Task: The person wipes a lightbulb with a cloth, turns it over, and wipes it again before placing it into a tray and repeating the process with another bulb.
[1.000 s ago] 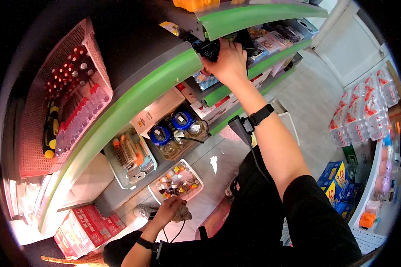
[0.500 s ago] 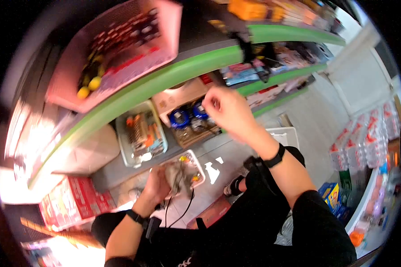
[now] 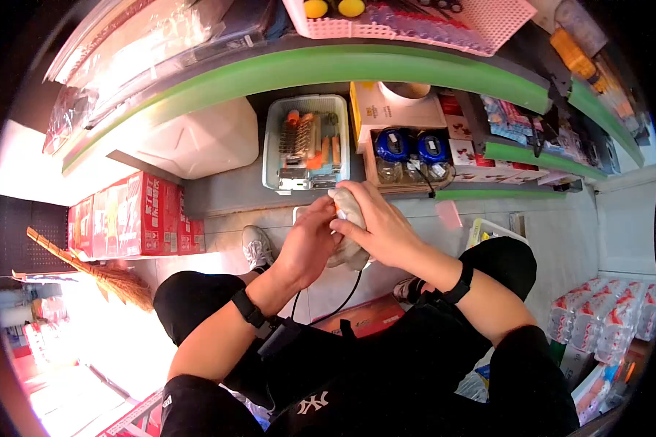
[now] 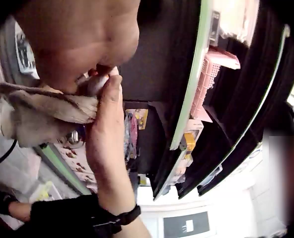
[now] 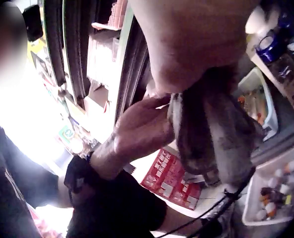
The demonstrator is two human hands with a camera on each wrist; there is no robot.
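In the head view a greyish cloth (image 3: 350, 211) is gripped between both hands at the middle, in front of the lower shelf. The left hand (image 3: 307, 244) has its fingers curled on the cloth's left side. From the other side the right hand (image 3: 383, 226) holds it, thumb pointing left. A small whitish item (image 4: 98, 85) shows between the fingers in the left wrist view, partly hidden. The cloth (image 5: 216, 134) hangs in folds below the hands in the right wrist view.
A light tub of tools (image 3: 272, 146) and a box with blue-lidded jars (image 3: 372, 164) stand on the lower shelf, under a green shelf edge (image 3: 306, 64). In the right wrist view, a white tray (image 5: 251, 208) holds small bottles. Red boxes (image 3: 153, 215) stand left.
The right hand has come back from the upper right shelf and met the left hand at the cloth. The left hand has risen slightly, and the head view has turned left.
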